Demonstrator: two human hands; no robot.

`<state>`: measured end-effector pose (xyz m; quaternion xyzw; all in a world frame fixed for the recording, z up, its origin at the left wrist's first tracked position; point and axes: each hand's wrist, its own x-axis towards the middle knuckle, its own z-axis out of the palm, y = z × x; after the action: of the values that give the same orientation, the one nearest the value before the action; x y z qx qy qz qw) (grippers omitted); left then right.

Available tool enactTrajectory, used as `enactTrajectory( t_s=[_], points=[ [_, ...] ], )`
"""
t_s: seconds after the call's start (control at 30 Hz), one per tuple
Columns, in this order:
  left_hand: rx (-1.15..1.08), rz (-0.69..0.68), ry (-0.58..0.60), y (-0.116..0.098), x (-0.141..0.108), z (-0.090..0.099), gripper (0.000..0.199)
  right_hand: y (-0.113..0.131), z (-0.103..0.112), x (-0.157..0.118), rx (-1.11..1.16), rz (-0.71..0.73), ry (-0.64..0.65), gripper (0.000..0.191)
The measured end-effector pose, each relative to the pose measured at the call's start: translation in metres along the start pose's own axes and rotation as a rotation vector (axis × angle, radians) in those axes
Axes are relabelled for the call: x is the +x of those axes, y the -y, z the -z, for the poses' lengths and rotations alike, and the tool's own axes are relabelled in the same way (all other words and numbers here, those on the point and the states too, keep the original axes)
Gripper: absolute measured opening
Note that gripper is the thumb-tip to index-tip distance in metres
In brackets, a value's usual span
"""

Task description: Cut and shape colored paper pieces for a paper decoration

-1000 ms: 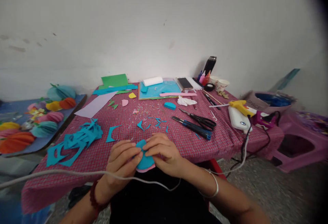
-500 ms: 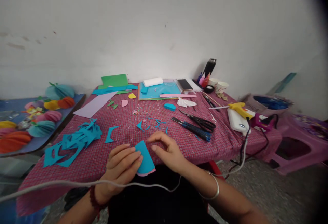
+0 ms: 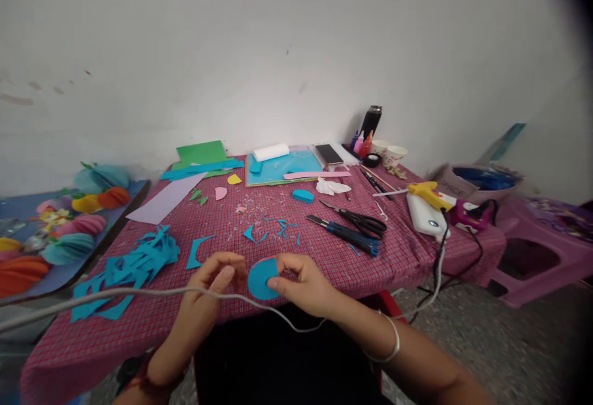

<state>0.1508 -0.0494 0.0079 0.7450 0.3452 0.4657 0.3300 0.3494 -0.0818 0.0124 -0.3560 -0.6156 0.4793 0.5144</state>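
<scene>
Between the thumb and fingers of my right hand [image 3: 301, 283] is a rounded blue paper piece [image 3: 262, 279], with a thin pink edge showing at its top. My left hand [image 3: 217, 276] is just left of it, thumb and fingers apart, holding nothing. Beyond my hands lie small blue offcuts [image 3: 251, 234] and a curved blue scrap [image 3: 195, 253]. Black scissors [image 3: 364, 222] and a blue cutter [image 3: 353, 236] rest on the right. A stack of blue half-round pieces [image 3: 302, 196] sits behind them.
Blue paper scraps [image 3: 134, 267] are heaped on the left of the checked tablecloth [image 3: 319, 263]. A yellow glue gun [image 3: 425, 192] rests on a white device [image 3: 427, 218] at the right. A pale cable [image 3: 157, 292] crosses before my left wrist. Paper decorations [image 3: 69, 249] lie far left.
The blue piece has passed from my left hand to my right and now shows a rounded face. My left hand has let go and its fingers have parted.
</scene>
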Motion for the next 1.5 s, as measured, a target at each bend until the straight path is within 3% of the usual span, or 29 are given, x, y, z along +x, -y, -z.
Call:
enactTrajectory(
  t_s=[0.07,0.13,0.33,0.6,0.83,1.07,1.3,1.5],
  points=[
    [-0.13,0.037,0.128,-0.002,0.001,-0.002,0.017,0.001,0.0,-0.001,-0.179,0.125,-0.04,0.023],
    [-0.109,-0.002,0.17,-0.007,0.002,-0.007,0.011,0.0,0.001,-0.001,-0.325,0.23,-0.06,0.022],
    [0.047,-0.119,0.132,-0.016,0.0,-0.016,0.007,-0.008,0.003,0.0,-0.535,0.398,-0.025,0.021],
    [0.137,-0.238,0.102,-0.012,0.003,-0.015,0.009,-0.009,0.003,0.0,-0.484,0.341,-0.048,0.009],
    [0.457,-0.605,-0.001,-0.009,0.002,-0.008,0.023,-0.004,0.007,0.002,-0.393,0.449,-0.046,0.005],
    [0.686,-0.757,0.007,-0.003,-0.004,0.006,0.028,-0.004,0.008,0.002,-0.419,0.486,-0.02,0.013],
    [0.444,-0.616,-0.013,-0.018,0.002,-0.001,0.022,-0.007,0.007,0.002,-0.494,0.395,-0.011,0.021],
    [0.334,-0.414,0.127,-0.027,0.006,-0.011,0.014,-0.011,0.004,0.001,-0.712,0.265,0.149,0.012]
  ],
)
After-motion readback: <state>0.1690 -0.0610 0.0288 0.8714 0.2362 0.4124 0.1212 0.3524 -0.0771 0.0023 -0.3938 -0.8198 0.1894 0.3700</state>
